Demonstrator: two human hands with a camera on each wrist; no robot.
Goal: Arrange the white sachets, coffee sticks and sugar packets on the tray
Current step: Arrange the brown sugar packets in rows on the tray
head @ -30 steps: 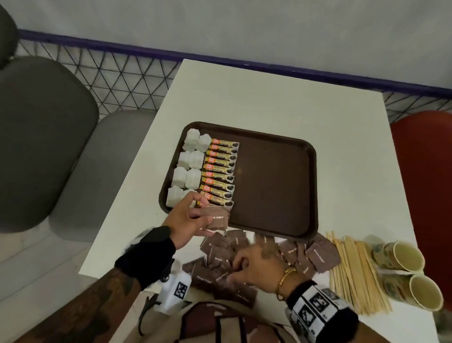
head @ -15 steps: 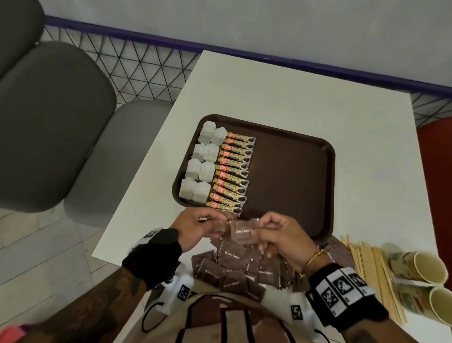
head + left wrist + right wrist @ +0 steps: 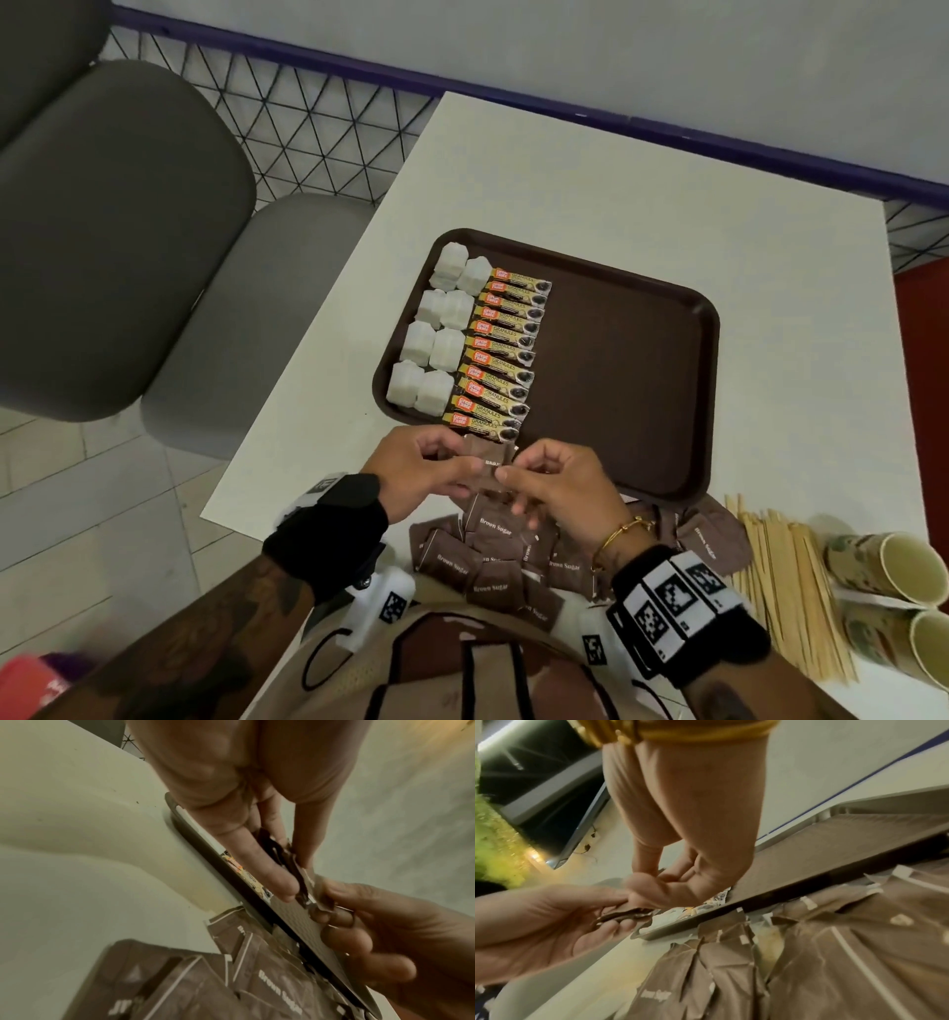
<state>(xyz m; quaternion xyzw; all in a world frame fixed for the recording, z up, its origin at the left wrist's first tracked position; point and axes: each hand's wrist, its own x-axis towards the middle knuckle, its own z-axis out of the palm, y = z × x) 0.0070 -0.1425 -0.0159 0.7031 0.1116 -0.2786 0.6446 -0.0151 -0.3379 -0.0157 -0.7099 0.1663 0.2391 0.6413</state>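
Just above the near rim of the brown tray (image 3: 703,329), both hands meet over the white worktop (image 3: 616,180). The left hand (image 3: 416,470) and the right hand (image 3: 557,485) each pinch the same small bunch of brown sugar packets (image 3: 490,457), so each grip is closed on that bunch, thumbs on top and fingers under it. From the left wrist view the bunch looks like a few thin packets pressed flat together. The bunch sits right between the two hands, and its long side runs from one hand to the other, along the tray's near rim. The bare part of the tray lies straight ahead and a little to the right, so the right hand is nearer to it. On the tray's left side the white sachets (image 3: 436,339) stand in two neat lines, and the coffee sticks (image 3: 500,354) lie in one line just beside them, touching or nearly so. The nearest coffee stick is very close to the fingertips, so the bunch could bump it if it goes down too far left. The wide middle and right of the tray give lots of room for a sugar line. The loose sugar pile (image 3: 493,565) waits on the worktop under the wrists, close to the person. Wooden stir sticks (image 3: 791,580) and paper cups (image 3: 893,565) lie off to the right, well clear of the hands. I think the sugar part has only begun.
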